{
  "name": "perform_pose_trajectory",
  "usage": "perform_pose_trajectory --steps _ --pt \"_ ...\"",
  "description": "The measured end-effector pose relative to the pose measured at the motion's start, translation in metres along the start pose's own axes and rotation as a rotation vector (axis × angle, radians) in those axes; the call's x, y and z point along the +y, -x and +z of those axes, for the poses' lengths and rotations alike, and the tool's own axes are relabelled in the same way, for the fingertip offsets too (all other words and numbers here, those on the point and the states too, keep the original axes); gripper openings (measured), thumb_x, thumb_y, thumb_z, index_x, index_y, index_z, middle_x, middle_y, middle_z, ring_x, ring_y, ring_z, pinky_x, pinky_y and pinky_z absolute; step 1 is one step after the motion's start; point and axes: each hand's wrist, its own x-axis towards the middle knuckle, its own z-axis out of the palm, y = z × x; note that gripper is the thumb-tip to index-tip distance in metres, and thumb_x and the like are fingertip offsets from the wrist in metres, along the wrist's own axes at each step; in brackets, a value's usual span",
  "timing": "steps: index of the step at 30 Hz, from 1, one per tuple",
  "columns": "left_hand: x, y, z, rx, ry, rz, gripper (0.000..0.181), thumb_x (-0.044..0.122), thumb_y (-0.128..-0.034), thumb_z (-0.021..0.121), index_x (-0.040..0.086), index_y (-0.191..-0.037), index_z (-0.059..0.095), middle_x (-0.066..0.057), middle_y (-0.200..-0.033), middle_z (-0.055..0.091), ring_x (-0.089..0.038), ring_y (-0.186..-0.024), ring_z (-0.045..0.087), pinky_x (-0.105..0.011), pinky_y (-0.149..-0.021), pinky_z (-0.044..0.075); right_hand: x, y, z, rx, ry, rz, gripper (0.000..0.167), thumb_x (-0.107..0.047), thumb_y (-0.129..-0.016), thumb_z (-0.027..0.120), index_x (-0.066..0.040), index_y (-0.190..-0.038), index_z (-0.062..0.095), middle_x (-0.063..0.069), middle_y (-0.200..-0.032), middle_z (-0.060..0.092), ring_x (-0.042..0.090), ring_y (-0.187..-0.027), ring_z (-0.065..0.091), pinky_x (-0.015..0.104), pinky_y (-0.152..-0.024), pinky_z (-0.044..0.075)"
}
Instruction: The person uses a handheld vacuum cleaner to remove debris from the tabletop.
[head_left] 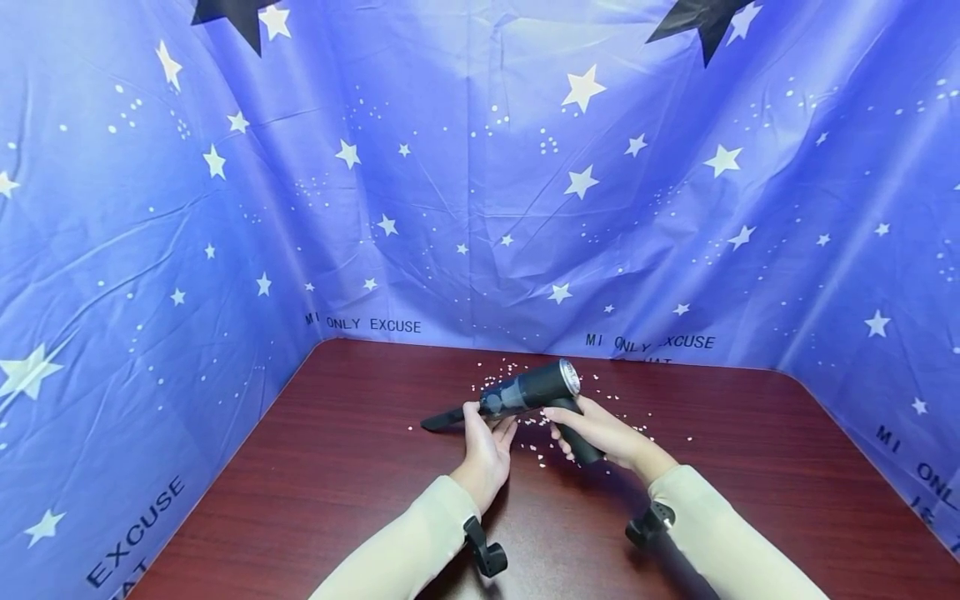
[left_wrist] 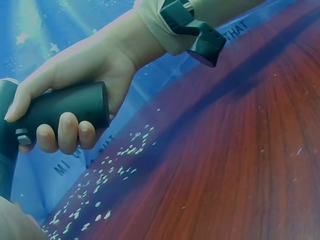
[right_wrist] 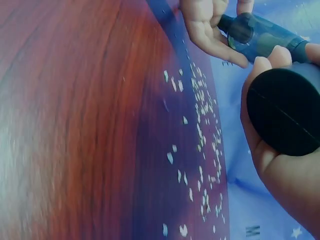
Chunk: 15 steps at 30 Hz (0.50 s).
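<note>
A black handheld vacuum (head_left: 528,390) with a see-through front section is raised over the table, its flat nozzle (head_left: 442,419) pointing left and slightly down. My right hand (head_left: 603,429) grips the handle, with fingers curled round it in the left wrist view, close to a small button (left_wrist: 23,136). My left hand (head_left: 486,450) holds the front near the nozzle's base, thumb on one side and fingers beneath. Small white scraps (head_left: 536,450) lie scattered on the table under and around the vacuum; some are hidden behind it.
The dark red wooden table (head_left: 337,483) ends at a blue curtain (head_left: 480,208) with stars on the back and both sides. Black wrist mounts (head_left: 489,557) sit on both pale sleeves. The scraps lie mostly toward the table's back middle, a few farther right.
</note>
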Motion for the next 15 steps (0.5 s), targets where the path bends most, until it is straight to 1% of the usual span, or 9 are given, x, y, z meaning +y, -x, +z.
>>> perform_pose_trajectory --steps 2,7,11,15 --pt "0.002 -0.002 -0.002 0.013 0.001 0.016 0.028 0.025 -0.0935 0.036 0.003 -0.094 0.053 -0.005 -0.080 0.062 -0.018 -0.084 0.063 -0.046 -0.112 0.040 0.000 -0.003 0.005 -0.005 -0.013 -0.001 0.042 -0.032 -0.101 0.060 0.001 -0.123 0.048 0.012 -0.083 0.058 0.015 -0.061 0.057 0.026 -0.054 0.052" --pt "0.007 -0.003 -0.004 0.021 -0.007 0.046 0.031 0.026 -0.0938 0.034 0.004 -0.094 0.056 -0.001 -0.077 0.062 -0.015 -0.080 0.060 -0.043 -0.109 0.042 0.000 -0.009 0.014 -0.015 -0.032 -0.017 0.043 -0.032 -0.101 0.060 0.001 -0.126 0.048 0.012 -0.083 0.058 0.017 -0.062 0.056 0.026 -0.055 0.052" --pt "0.009 -0.003 -0.003 0.014 -0.006 0.040 0.031 0.025 -0.0937 0.033 0.004 -0.094 0.056 -0.002 -0.079 0.061 -0.016 -0.083 0.059 -0.043 -0.109 0.041 0.000 -0.009 0.016 -0.007 -0.022 -0.027 0.045 -0.031 -0.101 0.060 0.003 -0.127 0.046 0.011 -0.082 0.057 0.017 -0.062 0.056 0.027 -0.055 0.053" --pt "0.008 -0.003 0.001 0.001 0.009 0.012 0.030 0.024 -0.0945 0.033 0.002 -0.096 0.054 -0.006 -0.083 0.061 -0.019 -0.089 0.059 -0.045 -0.112 0.038 0.002 -0.007 0.013 0.039 0.030 -0.049 0.049 -0.030 -0.101 0.061 0.006 -0.128 0.044 0.014 -0.083 0.058 0.018 -0.061 0.057 0.029 -0.056 0.055"
